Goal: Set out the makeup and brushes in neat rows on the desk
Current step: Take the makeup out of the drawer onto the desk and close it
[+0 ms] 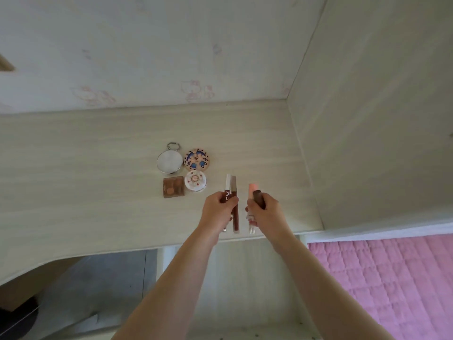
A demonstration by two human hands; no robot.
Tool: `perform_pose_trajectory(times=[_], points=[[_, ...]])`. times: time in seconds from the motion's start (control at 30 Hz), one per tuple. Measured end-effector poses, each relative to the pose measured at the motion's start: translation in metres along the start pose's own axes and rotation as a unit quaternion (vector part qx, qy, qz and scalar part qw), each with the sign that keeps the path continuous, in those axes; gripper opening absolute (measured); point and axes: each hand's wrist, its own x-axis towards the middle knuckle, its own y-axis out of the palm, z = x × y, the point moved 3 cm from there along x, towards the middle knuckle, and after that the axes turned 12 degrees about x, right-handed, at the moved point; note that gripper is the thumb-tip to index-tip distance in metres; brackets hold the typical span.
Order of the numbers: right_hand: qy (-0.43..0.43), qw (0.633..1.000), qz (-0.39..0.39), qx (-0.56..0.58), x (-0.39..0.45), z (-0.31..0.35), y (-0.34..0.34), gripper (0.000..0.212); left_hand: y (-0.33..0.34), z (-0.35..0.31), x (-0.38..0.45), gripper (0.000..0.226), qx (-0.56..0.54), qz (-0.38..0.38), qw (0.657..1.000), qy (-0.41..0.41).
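Pale wood-grain desk [73,168] in a wall corner, pink quilt [392,278] beside. Left hand [218,209] grips two lip-gloss tubes [232,187]; right hand [266,212] grips a brown tube [258,197].

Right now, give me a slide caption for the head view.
Left hand holds two lip gloss tubes, right hand grips more tubes, beside four compacts on the desk.

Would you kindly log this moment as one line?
left hand: holds lip glosses | right hand: holds tubes | compacts: grouped on desk

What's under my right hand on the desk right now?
The right hand grips a brown tube; beneath it lies a pink-capped tube. Its middle is covered.
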Motion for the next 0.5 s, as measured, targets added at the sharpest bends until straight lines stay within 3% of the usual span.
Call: perform_pose_trajectory(times=[0.23,0.5], points=[[-0.001,0.995,-0.017,-0.1,0.069,0.028,0.018,0.014,0.003,-0.028,0.062,0.011,0.137,-0.029,0.989,0.037],[-0.022,0.985,-0.015,-0.17,0.114,0.043,0.03,0.013,0.008,-0.035,0.106,0.015,0.208,-0.084,0.974,-0.016]])
